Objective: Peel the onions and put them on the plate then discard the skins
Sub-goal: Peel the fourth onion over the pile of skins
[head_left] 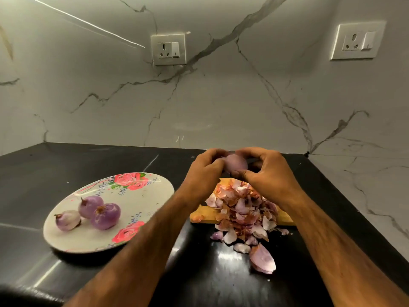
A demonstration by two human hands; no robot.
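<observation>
hands: you're gripping a round pale-purple onion point(236, 163) between left hand point(205, 171) and right hand point(265, 171)
done: three peeled onions point(97, 212) are sitting on floral white plate point(146, 196), left of hands
todo: papery pink skins point(241, 209) are lying under hands, undiscarded

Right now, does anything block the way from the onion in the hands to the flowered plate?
Nothing visible does: only black counter lies between the pale purple onion, gripped by left hand and right hand, and the flowered white plate.

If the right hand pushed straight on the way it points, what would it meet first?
The right hand already holds the onion; straight beyond, probably the left hand holding its other side, though depth is unclear.
</observation>
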